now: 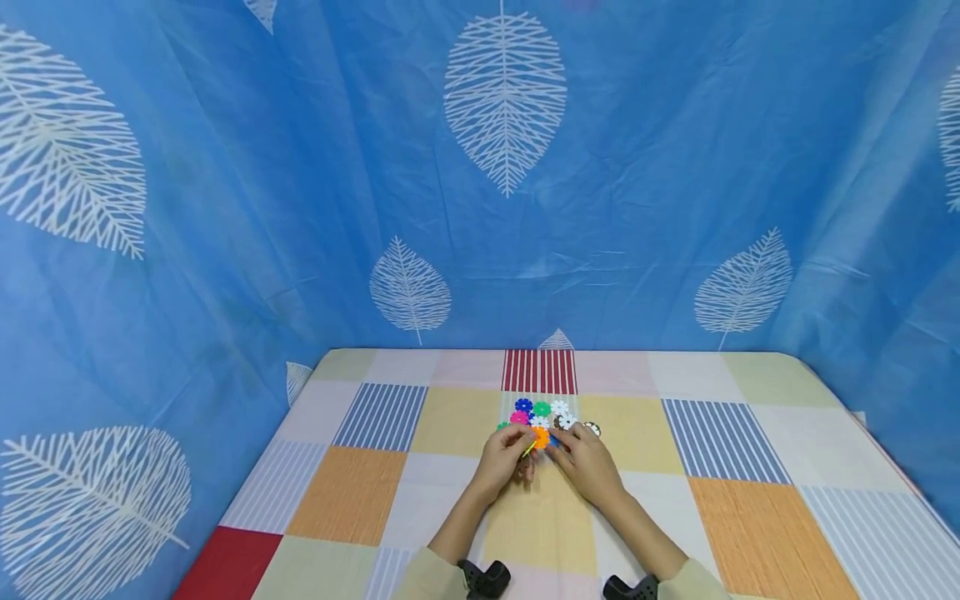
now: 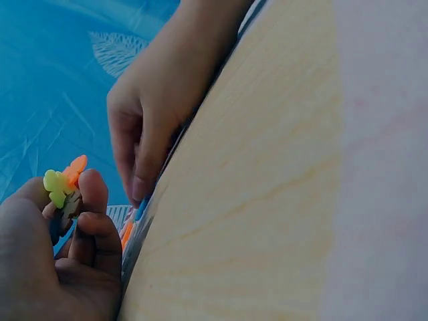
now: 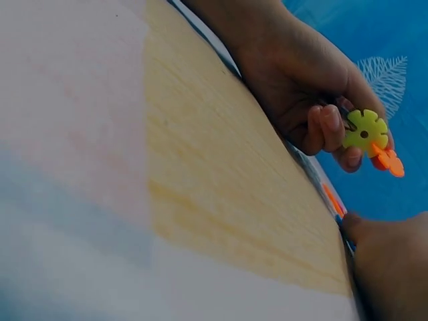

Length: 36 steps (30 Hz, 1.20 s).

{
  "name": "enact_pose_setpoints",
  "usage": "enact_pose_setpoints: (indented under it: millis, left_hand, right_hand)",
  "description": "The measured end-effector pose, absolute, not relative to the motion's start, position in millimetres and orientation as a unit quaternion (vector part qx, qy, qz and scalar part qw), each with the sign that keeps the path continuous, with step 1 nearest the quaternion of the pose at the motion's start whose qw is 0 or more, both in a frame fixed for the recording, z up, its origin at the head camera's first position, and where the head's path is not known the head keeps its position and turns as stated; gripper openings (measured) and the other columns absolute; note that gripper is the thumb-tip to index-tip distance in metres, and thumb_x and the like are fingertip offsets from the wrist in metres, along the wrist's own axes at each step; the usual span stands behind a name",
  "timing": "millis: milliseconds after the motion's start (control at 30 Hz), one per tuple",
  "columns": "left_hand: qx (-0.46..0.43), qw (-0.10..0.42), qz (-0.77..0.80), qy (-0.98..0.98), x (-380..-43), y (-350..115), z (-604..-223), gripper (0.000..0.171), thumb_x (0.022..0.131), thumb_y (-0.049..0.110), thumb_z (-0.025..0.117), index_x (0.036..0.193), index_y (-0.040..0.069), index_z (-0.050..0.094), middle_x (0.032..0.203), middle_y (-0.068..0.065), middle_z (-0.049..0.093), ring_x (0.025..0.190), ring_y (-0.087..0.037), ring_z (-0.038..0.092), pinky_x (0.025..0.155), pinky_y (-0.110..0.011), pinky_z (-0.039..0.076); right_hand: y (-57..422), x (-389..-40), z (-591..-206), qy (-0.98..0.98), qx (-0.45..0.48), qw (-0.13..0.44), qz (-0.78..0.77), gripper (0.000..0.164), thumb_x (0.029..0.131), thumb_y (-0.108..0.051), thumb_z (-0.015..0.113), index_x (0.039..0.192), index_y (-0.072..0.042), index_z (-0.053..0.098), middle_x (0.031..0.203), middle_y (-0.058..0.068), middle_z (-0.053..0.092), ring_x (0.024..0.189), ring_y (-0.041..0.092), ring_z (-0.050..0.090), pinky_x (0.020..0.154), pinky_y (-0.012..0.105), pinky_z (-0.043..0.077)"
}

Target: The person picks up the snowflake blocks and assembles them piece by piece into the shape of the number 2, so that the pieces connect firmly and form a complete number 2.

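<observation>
– What have you got in that left hand (image 1: 504, 454)?

– A yellow-green disc (image 3: 364, 122), notched like a flower! My thumb and fingers curl in close and pinch it, and a smaller-looking orange piece (image 3: 391, 162) juts from its edge. There's a brownish piece (image 2: 69, 206) in the same grip, half hidden by my fingers.

– And the right hand (image 1: 587, 469)?

– Down low! Thumb and forefinger nearly together, pinching a blue disc (image 1: 554, 440) at the tablecloth (image 1: 540, 517), just beside my left fingertips.

– Anything between your hands?

– Yes, another orange disc (image 1: 541, 437), right in the gap!

– And further out?

– Just beyond my fingertips, a cluster: dark blue disc (image 1: 524, 406) and pink disc (image 1: 518, 417) ahead of my left, green disc (image 1: 542, 408) in the middle, white disc (image 1: 559, 407) ahead of my right. Well past them all hangs the blue curtain (image 1: 465, 225).
</observation>
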<state>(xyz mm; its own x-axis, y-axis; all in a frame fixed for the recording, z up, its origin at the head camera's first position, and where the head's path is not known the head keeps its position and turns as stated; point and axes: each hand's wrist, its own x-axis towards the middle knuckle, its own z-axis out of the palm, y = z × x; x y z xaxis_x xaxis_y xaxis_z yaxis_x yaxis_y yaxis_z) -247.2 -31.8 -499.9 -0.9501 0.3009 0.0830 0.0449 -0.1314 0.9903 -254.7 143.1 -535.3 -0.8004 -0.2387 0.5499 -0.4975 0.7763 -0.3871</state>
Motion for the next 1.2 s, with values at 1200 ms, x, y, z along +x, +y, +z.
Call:
enact_pose_setpoints:
  millis: [1200]
  left_hand:
    - [0.15, 0.095, 0.749, 0.638, -256.7, -32.1, -521.6, 0.025, 0.095, 0.013, 0.05, 0.092, -0.012, 0.054, 0.062, -0.006, 0.054, 0.038, -0.011, 0.049, 0.036, -0.02, 0.039]
  right_hand:
    - [141.7, -246.5, -533.0, -0.743, 0.193, 0.24, 0.595, 0.012, 0.076, 0.002, 0.071, 0.086, -0.003, 0.07, 0.083, 0.009, 0.068, 0.067, 0.014, 0.065, 0.06, 0.021, 0.053]
